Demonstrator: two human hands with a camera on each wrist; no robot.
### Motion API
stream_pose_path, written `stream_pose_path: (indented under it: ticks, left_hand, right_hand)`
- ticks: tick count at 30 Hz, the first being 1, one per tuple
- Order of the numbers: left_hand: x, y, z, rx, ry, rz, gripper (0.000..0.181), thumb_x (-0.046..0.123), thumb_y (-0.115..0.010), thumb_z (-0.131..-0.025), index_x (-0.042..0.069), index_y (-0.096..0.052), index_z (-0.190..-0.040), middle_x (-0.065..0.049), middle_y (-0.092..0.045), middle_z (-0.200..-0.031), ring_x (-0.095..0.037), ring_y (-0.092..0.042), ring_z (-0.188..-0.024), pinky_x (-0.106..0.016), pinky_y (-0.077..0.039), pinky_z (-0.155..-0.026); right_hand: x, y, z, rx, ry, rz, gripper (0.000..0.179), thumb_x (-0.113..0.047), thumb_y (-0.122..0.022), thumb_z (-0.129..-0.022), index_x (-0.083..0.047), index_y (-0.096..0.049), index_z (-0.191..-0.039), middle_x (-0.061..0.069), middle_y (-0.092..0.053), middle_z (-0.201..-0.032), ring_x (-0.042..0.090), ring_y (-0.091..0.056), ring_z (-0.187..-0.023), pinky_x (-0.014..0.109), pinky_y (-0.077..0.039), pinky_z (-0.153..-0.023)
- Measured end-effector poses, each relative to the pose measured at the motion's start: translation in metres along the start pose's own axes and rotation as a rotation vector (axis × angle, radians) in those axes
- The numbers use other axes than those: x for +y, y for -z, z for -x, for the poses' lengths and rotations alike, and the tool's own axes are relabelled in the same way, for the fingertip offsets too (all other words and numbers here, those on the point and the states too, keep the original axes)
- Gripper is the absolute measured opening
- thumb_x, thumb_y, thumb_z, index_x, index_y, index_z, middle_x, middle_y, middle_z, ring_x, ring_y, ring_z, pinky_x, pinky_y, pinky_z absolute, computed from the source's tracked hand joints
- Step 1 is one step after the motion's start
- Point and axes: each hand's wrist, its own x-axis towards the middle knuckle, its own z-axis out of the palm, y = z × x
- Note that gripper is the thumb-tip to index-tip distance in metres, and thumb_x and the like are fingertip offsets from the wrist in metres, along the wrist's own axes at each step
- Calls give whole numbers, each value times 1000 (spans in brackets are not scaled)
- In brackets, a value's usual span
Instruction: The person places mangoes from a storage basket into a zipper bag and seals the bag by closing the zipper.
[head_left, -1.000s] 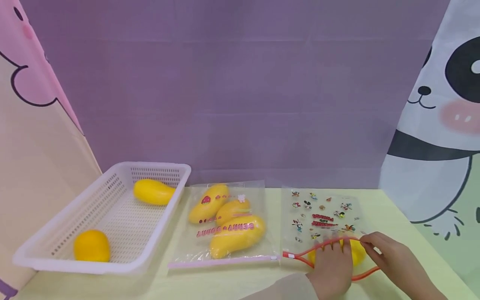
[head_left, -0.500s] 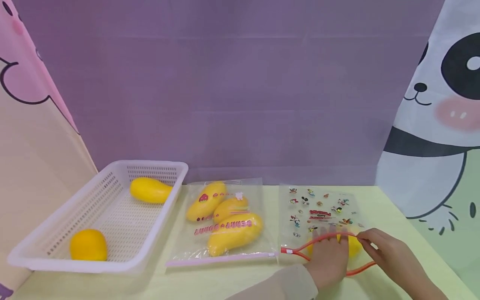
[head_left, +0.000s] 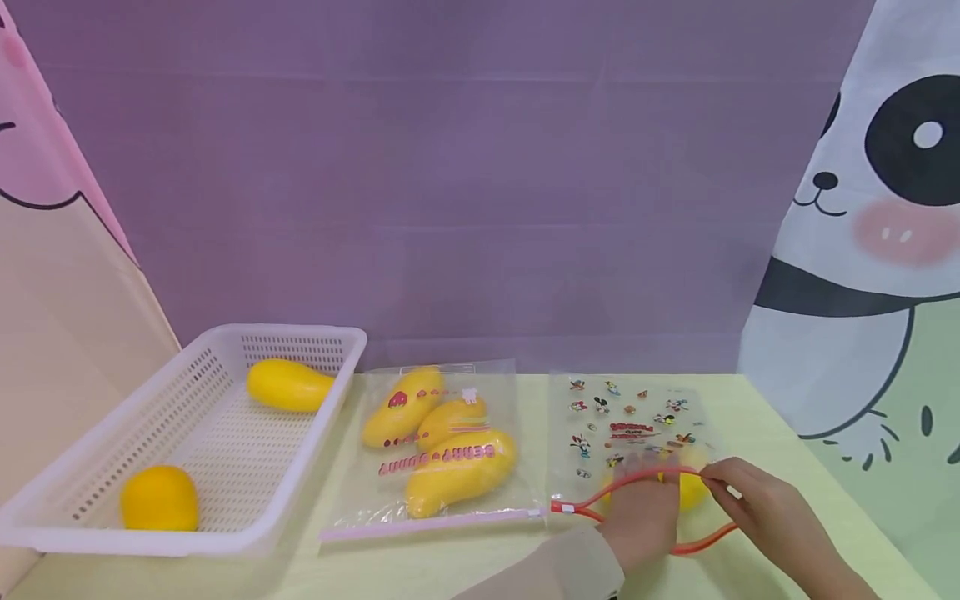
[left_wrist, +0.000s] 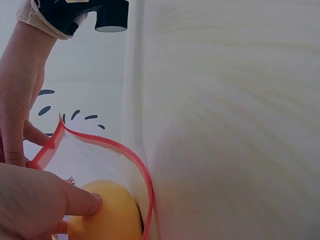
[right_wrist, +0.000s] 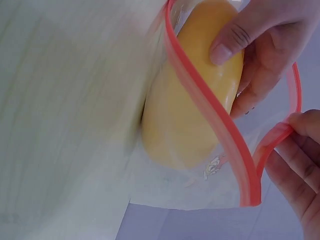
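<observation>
A clear zip bag [head_left: 626,400] with cartoon prints and a red zip edge lies at the right of the table, its mouth spread apart toward me. My left hand [head_left: 643,518] reaches through that mouth and grips a yellow mango [head_left: 693,492] inside the bag. The thumb [right_wrist: 225,50] presses on one side of the mango, with the fingers on the far side, partly hidden. My right hand [head_left: 765,508] pinches the red zip edge [right_wrist: 275,135] at the bag's right side and holds it up. In the left wrist view the mango [left_wrist: 110,215] shows under my left thumb.
Left of that bag lies a closed-looking clear bag [head_left: 352,492] with a pink zip edge and 3 mangoes inside. A white perforated basket [head_left: 225,542] at the left holds two yellow mangoes [head_left: 288,385]. A purple cloth [head_left: 465,208] hangs behind the table.
The head view has turned slightly right, so everything sits further left in it. Both hands keep their holds on the mango and the zip edge, with little visible movement.
</observation>
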Motion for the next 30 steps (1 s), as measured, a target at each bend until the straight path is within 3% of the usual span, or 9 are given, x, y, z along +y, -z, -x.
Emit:
stream_pose_path:
  ticks: [4,13,18,22,28,29,30]
  left_hand:
    - [-2,1,2,16,-13,2,64,26,-76,-78,25,-47,-135,14,-41,-138,-14,-34,-128,-33,-28,-110]
    - [-1,1,4,-19,20,60,72,25,-75,-79,26,-40,-141,8,-37,-143,-17,-27,-137,-34,-25,-112]
    - [0,7,12,-17,-18,39,65,23,-75,-80,22,-44,-137,4,-43,-140,-16,-33,-134,-33,-31,-109]
    - [-3,12,20,-35,-60,38,61,25,-74,-81,21,-45,-135,6,-48,-133,-10,-43,-123,-26,-41,-99]
    - [-8,16,31,-47,-134,14,63,25,-72,-82,19,-43,-138,7,-45,-132,-6,-45,-113,-19,-40,-95]
    - [-9,16,33,-49,-139,14,62,25,-71,-83,19,-43,-139,7,-45,-133,-6,-45,-115,-19,-40,-96]
    - [-10,17,36,-53,-145,13,61,25,-70,-84,19,-43,-139,7,-44,-135,-6,-44,-117,-19,-39,-97]
  right_hand:
    - [1,0,0,11,2,-4,57,-52,-28,-96,-13,-65,-79,-8,-63,-75,7,-58,-64,8,-45,-60]
    - [1,0,2,9,-8,-4,58,-53,-28,-95,-13,-66,-80,-7,-64,-76,8,-60,-65,8,-46,-61]
    - [0,0,3,-20,-31,-18,58,-54,-27,-94,-13,-66,-80,-7,-64,-77,8,-60,-65,6,-45,-62]
    - [1,-1,4,-6,-16,-13,58,-54,-27,-94,-13,-66,-80,-7,-65,-77,8,-60,-66,7,-46,-62]
    - [1,-1,4,-2,-9,1,58,-53,-27,-95,-13,-66,-80,-7,-65,-76,9,-60,-65,9,-46,-60]
    - [1,-1,4,-15,-18,1,55,-51,-30,-94,-12,-66,-81,-6,-65,-77,9,-60,-65,8,-46,-61]
    - [0,-1,4,-33,-32,6,44,-47,-42,-94,-13,-66,-81,-6,-65,-78,9,-60,-65,7,-45,-61]
